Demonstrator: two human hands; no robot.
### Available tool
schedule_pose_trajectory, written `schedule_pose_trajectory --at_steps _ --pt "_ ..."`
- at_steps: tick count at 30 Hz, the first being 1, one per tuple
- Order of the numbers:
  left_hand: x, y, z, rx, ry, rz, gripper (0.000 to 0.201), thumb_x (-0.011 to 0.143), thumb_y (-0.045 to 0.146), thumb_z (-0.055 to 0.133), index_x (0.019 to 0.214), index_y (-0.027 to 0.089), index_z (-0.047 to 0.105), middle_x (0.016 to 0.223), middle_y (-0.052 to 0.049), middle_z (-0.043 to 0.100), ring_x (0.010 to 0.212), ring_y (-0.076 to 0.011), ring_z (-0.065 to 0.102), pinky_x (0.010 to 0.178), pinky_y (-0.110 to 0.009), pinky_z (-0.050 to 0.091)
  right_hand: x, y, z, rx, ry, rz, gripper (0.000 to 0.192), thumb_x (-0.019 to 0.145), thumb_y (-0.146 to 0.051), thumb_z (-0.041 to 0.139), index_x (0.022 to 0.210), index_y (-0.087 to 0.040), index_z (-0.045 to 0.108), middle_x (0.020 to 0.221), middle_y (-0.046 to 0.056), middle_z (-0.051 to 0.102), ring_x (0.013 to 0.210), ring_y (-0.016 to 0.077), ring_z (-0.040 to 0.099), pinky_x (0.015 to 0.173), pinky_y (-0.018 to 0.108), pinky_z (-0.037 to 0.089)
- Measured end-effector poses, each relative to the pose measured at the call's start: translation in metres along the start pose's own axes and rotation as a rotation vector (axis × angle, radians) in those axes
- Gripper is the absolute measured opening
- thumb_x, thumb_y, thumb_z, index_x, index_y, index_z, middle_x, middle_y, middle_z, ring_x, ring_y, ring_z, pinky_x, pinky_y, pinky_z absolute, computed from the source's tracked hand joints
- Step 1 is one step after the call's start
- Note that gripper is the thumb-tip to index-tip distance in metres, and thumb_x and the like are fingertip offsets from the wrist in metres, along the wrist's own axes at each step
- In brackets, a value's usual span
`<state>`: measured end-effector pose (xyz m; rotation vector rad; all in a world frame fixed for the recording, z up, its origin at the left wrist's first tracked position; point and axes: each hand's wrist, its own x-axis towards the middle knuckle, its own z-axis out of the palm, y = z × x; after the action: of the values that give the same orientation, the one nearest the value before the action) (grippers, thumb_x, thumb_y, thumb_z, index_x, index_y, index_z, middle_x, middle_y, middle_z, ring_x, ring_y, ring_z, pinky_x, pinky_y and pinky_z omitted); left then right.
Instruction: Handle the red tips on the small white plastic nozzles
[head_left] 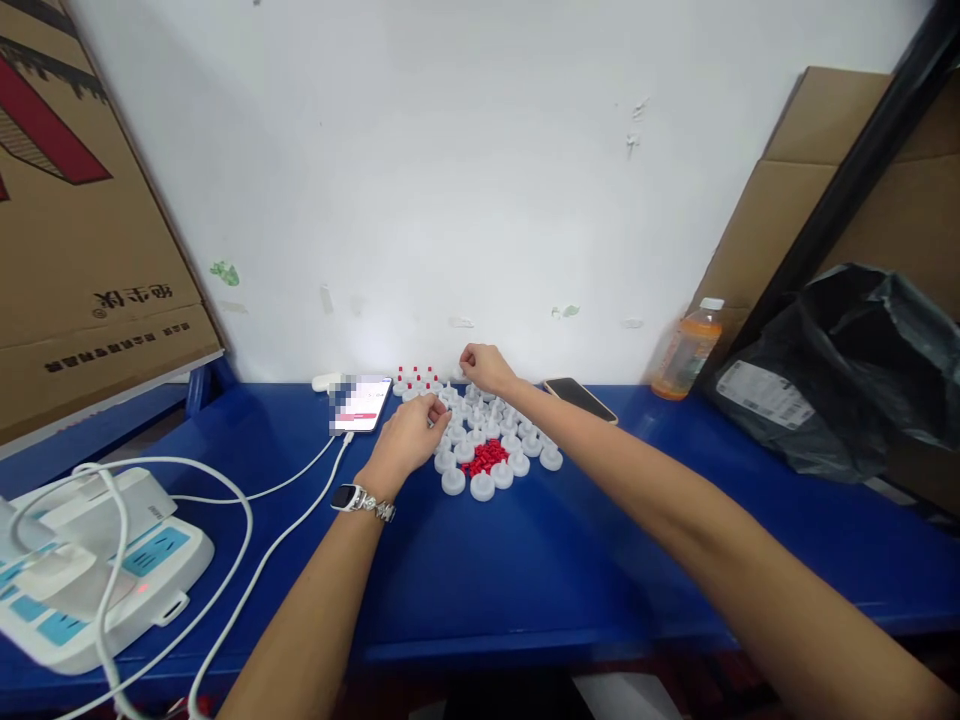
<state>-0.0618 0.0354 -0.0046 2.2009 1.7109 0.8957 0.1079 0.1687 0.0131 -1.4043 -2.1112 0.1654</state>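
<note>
Many white round plastic caps with raised nozzles (482, 487) lie close together on the blue table. Among them is a pile of small red pieces (487, 457). At the back left, several similar white caps carry red tips (415, 379). My left hand (409, 432), with a watch on its wrist, is closed in a pinch at the left edge of the caps. Whatever its fingertips hold is too small to name. Behind the caps, close to the wall, my right hand (489, 370) is also pinched. Its fingers hide what they may hold.
A lit phone (361, 404) on a charging cable lies left of the caps, a dark phone (580, 399) right of them. A white power strip (112, 590) with looping cables fills the left. An orange drink bottle (687, 350) and black plastic bag (847, 370) stand right.
</note>
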Motion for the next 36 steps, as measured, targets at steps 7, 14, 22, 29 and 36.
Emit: schedule_pose_trajectory --at_steps 7,14,22,29,36 --pt "0.000 -0.005 0.000 0.063 -0.005 -0.066 0.015 0.091 0.029 0.051 0.090 0.021 0.064 0.088 -0.007 0.073 0.083 -0.0225 0.067 0.069 -0.030 0.044 0.023 0.008 0.020 -0.093 -0.179 0.029 0.013 0.072 -0.011 0.064 0.079 -0.016 0.074 0.087 0.008 0.075 0.085 0.0206 0.068 0.078 0.026 0.048" --pt "0.001 -0.010 0.004 0.070 0.099 -0.133 0.016 0.091 0.023 0.049 0.092 0.019 0.064 0.095 -0.011 0.073 0.086 -0.0232 0.067 0.071 -0.030 0.045 0.025 -0.009 0.017 -0.099 -0.147 0.021 0.025 0.083 -0.027 0.061 0.102 -0.017 0.074 0.100 0.010 0.074 0.093 0.0213 0.067 0.084 0.029 0.048" --pt "0.002 -0.013 0.009 0.021 0.073 -0.073 0.015 0.091 0.028 0.051 0.088 0.020 0.064 0.086 -0.009 0.073 0.083 -0.0238 0.068 0.069 -0.031 0.047 0.019 -0.038 0.032 -0.020 -0.139 0.005 0.008 0.075 -0.020 0.068 0.080 -0.017 0.073 0.088 0.009 0.074 0.086 0.0221 0.066 0.081 0.031 0.047" --pt "0.000 -0.004 0.003 -0.012 0.099 -0.049 0.020 0.094 0.037 0.049 0.092 0.020 0.059 0.072 -0.005 0.065 0.067 -0.0213 0.062 0.061 -0.030 0.041 -0.017 -0.033 -0.003 0.219 0.005 0.028 0.012 0.083 -0.019 0.054 0.087 -0.016 0.065 0.083 0.005 0.074 0.074 0.0138 0.065 0.070 0.023 0.046" --pt "-0.008 0.026 0.011 -0.135 0.175 0.197 0.036 0.090 0.043 0.057 0.118 0.022 0.049 0.114 -0.009 0.059 0.085 -0.0187 0.061 0.078 -0.033 0.049 -0.101 -0.022 -0.038 0.958 0.062 0.139 0.019 0.078 -0.036 0.063 0.078 -0.018 0.056 0.067 0.000 0.067 0.059 0.0115 0.053 0.060 0.025 0.041"
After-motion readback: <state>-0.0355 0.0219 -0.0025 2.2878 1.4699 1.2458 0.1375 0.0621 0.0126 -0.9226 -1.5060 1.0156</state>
